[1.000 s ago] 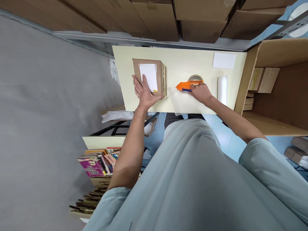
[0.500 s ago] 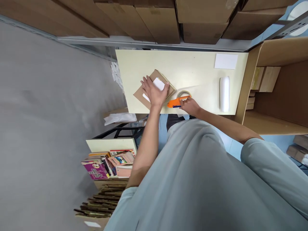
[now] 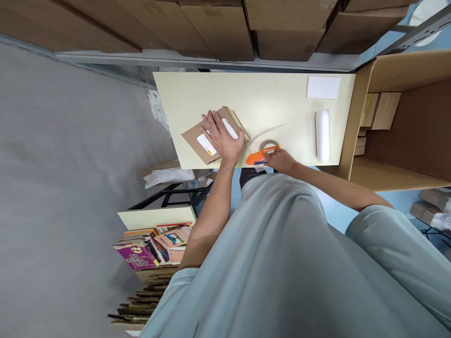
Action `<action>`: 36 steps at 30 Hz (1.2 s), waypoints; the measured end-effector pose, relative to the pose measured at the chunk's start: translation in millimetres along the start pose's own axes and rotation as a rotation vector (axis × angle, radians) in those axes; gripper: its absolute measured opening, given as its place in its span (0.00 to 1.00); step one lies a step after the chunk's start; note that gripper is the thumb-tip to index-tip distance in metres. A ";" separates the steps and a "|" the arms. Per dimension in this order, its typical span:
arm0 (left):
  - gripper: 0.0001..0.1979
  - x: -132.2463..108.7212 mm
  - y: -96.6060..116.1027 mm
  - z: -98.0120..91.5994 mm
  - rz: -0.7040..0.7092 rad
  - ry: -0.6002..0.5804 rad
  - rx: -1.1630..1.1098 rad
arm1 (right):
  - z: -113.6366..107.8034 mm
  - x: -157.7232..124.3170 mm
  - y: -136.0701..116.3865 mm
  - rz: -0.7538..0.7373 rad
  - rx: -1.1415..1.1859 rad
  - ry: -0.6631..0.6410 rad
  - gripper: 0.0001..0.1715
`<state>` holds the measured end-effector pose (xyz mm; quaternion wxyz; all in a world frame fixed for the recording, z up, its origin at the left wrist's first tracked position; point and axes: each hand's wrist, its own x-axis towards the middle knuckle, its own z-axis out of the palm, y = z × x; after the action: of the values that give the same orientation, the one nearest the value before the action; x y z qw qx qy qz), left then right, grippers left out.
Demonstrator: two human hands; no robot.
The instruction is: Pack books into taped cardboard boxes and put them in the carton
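My left hand (image 3: 222, 137) lies spread on a brown cardboard parcel (image 3: 194, 139), its palm and fingers covering part of two white labels. The parcel rests at an angle near the table's front edge. To its right, my right hand (image 3: 281, 161) is closed around an orange tape dispenser (image 3: 254, 157). A roll of tape (image 3: 269, 143) sits in the dispenser at its far side. The dispenser is apart from the parcel and close to the front edge of the table. My right fingertips are partly hidden.
On the pale table (image 3: 197, 89) lie a white roll (image 3: 323, 136) and a white sheet (image 3: 323, 87). A large open carton (image 3: 362, 112) with small boxes stands to the right. Cartons (image 3: 218, 33) fill the shelf behind. Books (image 3: 139, 256) are stacked at lower left.
The parcel has turned slightly under my left hand, and more of its lower label shows. The dispenser has tilted a little in my right hand. The whole view has shifted slightly.
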<state>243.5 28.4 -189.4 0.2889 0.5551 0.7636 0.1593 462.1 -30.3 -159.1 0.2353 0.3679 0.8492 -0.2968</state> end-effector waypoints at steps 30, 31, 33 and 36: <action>0.22 -3.8 -65.2 -15.5 0.215 -0.014 0.057 | -34.3 67.8 -36.8 -0.051 -0.091 0.025 0.27; 0.22 -2.9 -68.4 -14.0 0.230 -0.010 0.044 | -31.7 66.2 -36.5 -0.061 -0.099 0.017 0.28; 0.21 -0.7 -75.0 -12.9 0.256 -0.010 0.033 | -24.5 60.2 -31.0 -0.078 -0.111 0.003 0.29; 0.20 1.7 -82.8 -12.4 0.285 -0.027 0.044 | -11.4 41.8 -4.9 -0.036 -0.113 -0.007 0.29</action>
<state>172.9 3.4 -226.8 0.2616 0.6663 0.6762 0.1746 430.4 -5.0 -175.2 0.2532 0.3377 0.8704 -0.2537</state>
